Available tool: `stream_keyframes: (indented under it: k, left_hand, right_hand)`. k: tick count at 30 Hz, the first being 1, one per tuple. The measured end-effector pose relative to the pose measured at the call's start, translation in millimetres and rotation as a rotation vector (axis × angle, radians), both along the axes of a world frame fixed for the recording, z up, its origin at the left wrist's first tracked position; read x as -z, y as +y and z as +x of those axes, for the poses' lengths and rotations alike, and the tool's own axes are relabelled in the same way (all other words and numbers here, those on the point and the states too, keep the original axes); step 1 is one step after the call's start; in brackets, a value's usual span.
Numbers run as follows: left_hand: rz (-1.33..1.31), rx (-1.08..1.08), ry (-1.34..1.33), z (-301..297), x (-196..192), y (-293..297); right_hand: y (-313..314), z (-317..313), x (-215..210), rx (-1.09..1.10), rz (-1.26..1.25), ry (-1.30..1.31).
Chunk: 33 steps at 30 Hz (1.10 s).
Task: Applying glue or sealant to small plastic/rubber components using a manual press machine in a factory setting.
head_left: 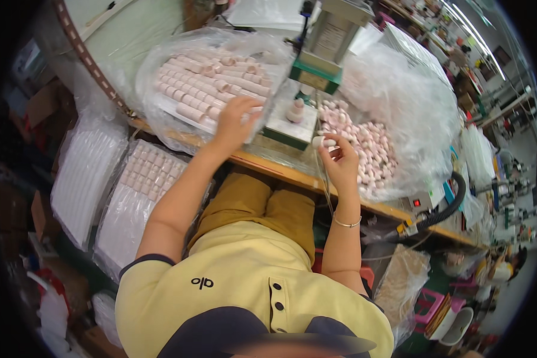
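L hand (pixel 235 122) on pink caps (pixel 212 83); R hand (pixel 340 158) holds cap (pixel 321 142)

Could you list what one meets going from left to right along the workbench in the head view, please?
Bagged tray of pink tubes → left hand resting on that bag → small green-and-white press → right hand holding a small white cap → bag of loose pink pieces → black corrugated hose.
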State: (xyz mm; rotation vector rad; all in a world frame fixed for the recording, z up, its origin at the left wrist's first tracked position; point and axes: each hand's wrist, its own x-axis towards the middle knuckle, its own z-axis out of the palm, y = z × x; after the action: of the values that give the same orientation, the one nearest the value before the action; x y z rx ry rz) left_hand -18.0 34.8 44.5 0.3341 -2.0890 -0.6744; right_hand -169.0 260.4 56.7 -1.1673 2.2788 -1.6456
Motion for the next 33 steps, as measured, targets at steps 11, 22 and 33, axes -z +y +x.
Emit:
stream_keyframes:
  k: [11,22,33]
  left_hand:
    - [0.194,0.033,0.159,-124,29,23]
    - [1.656,0.421,0.487,-29,28,-23]
    - [1.34,0.105,0.47,40,46,-67]
  right_hand:
    - [-73,-75,29,-0.042,0.096,0.119]
    - [-120,-76,14,-0.138,0.339,0.543]
    - [-28,-76,35,0.057,0.235,0.319]
